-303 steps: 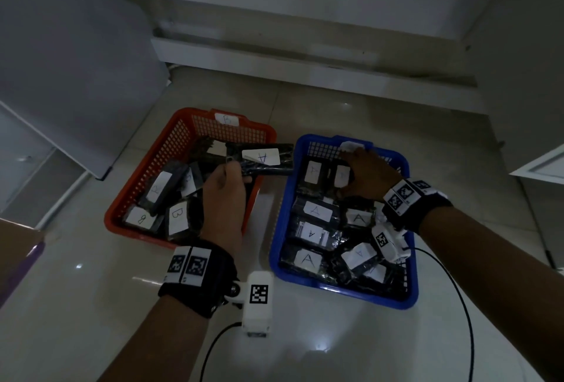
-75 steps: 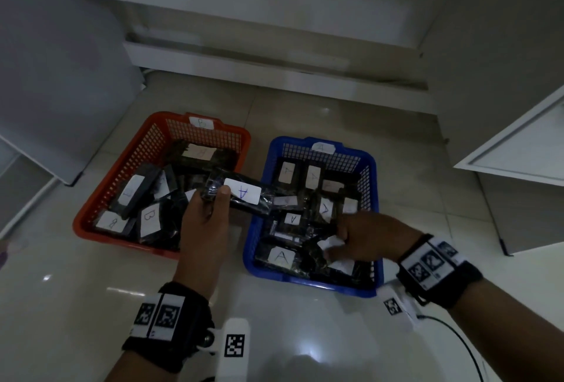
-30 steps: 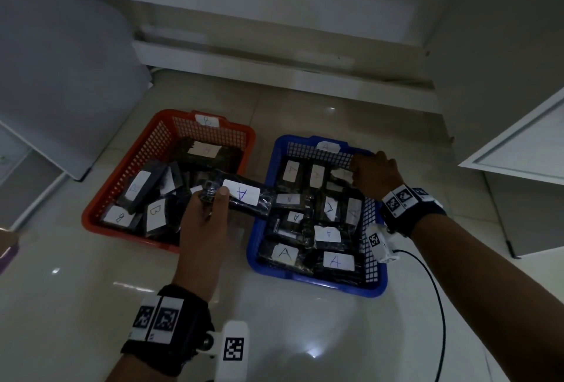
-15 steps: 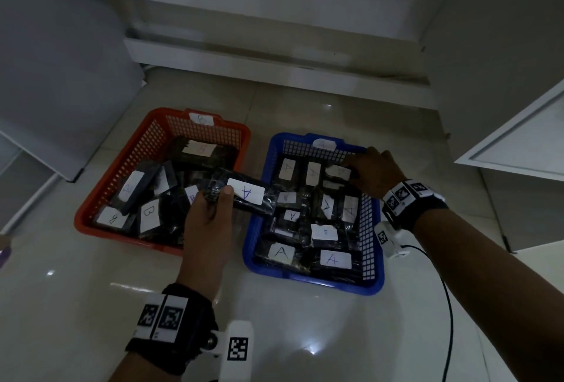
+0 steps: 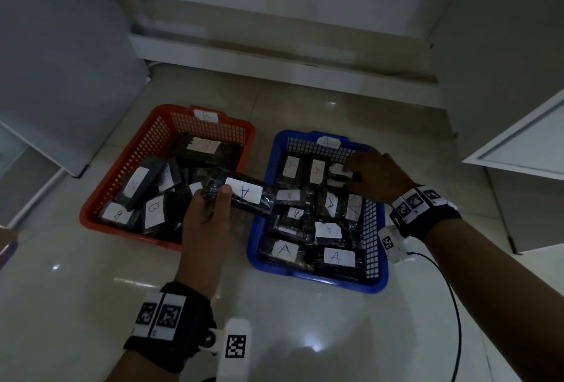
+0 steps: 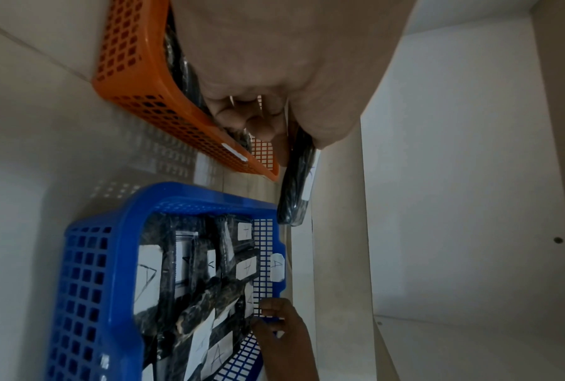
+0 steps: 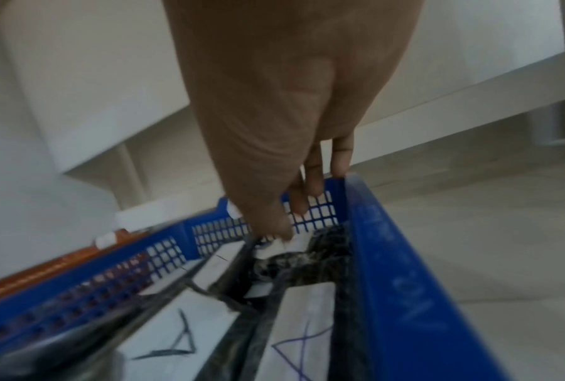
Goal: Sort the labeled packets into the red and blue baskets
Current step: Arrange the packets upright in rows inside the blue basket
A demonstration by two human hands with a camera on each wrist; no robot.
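Left hand (image 5: 207, 213) grips an A-labelled packet (image 5: 241, 195) at one end; its long axis points right, far end over the blue basket (image 5: 320, 274) rim, near end above the red basket (image 5: 91, 219). Right hand (image 5: 378, 177), at the blue basket's far corner, touches a small packet (image 7: 274, 247); closure unclear. Since half a second ago, we see little change.

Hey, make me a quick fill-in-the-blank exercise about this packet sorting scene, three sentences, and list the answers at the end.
1. The packet in the left hand bears the letter ____.
2. The tag on the far rim of the red basket reads ____.
3. The right hand reaches into the far corner of the ____ basket.

Missing words: A; B; blue
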